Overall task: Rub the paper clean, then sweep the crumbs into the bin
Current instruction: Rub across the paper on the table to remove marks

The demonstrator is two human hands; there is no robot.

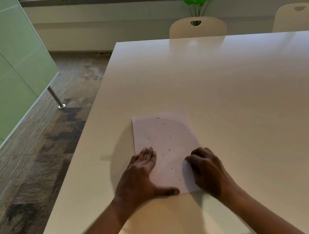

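Rubbing seemingly done or nearly so; sweeping up next.
On table (pixel 223 89), near its left edge: paper (pixel 163 135), pinned flat by left hand (pixel 139 178), fingers (pixel 148 154) straight; right hand (pixel 208 170) at the right edge, curled, holding a rubber or nothing, cannot tell. Dark crumbs (pixel 169 150) scattered over the sheet. Next, probably: gather them gently to one edge; no bin in view.
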